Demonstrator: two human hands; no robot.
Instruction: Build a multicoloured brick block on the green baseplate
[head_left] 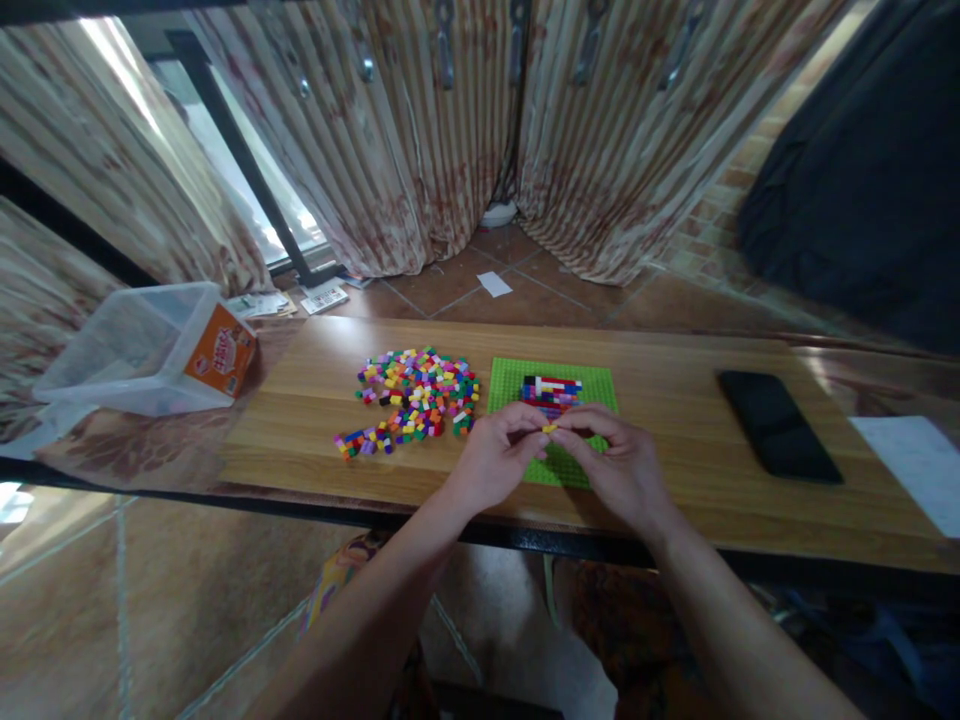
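A yellow toy brick (550, 429) is pinched between the fingertips of my left hand (499, 450) and my right hand (619, 462), which meet over the front half of a green baseplate (507, 374). Whether it is one brick or two joined ones is too small to tell. Just beyond my fingers, a block of red, white, blue, purple and black bricks (551, 390) stands on the baseplate, its near side partly hidden by my hands. To the left of the plate lies a loose pile of small multicoloured bricks (427, 390).
The wooden tabletop (675, 400) carries a black phone (778, 425) and a white sheet of paper (911, 460) on the right. Off its left end stands a clear plastic bin (142, 350) with an orange label. Curtains (420, 150) hang behind, and a dark bulky object (862, 170) rises at far right.
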